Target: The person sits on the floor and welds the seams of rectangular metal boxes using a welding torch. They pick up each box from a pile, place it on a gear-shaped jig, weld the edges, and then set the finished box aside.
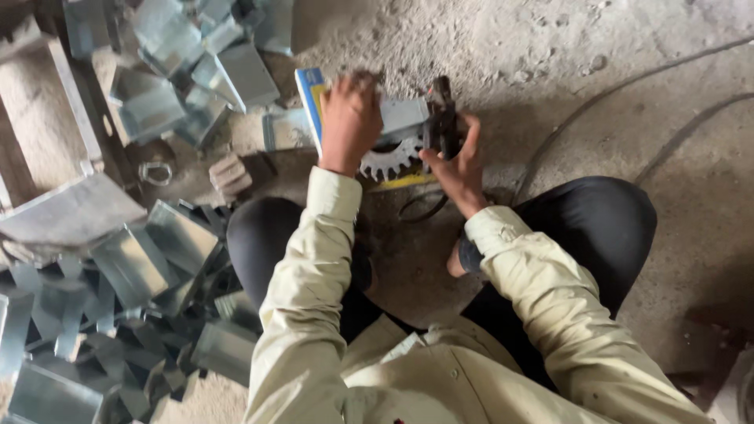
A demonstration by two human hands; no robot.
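left hand (349, 122): it lies flat on top of a grey metal piece (402, 116), fingers bent down over it and pressing on it.
right hand (459, 161): its fingers are closed around a dark tool (441, 118) that stands up just beside the metal piece.
metal piece: it sits on the dusty floor (550, 71) in front of the person's knees, between the two hands.
toothed wheel (389, 161): a pale round part with teeth - it shows just under the metal piece, near both hands.
blue and yellow box (310, 90): it lies under the left hand's far side, touching the metal piece, maybe part of the same machine - the view is too blurry to tell.
pile of bent metal sheets (141, 267): lots of shiny grey pieces lie on the person's left, well apart from the hands.
cables (628, 86): two dark lines run across the floor on the right.
sleeves (314, 259): pale, long, down to both wrists.
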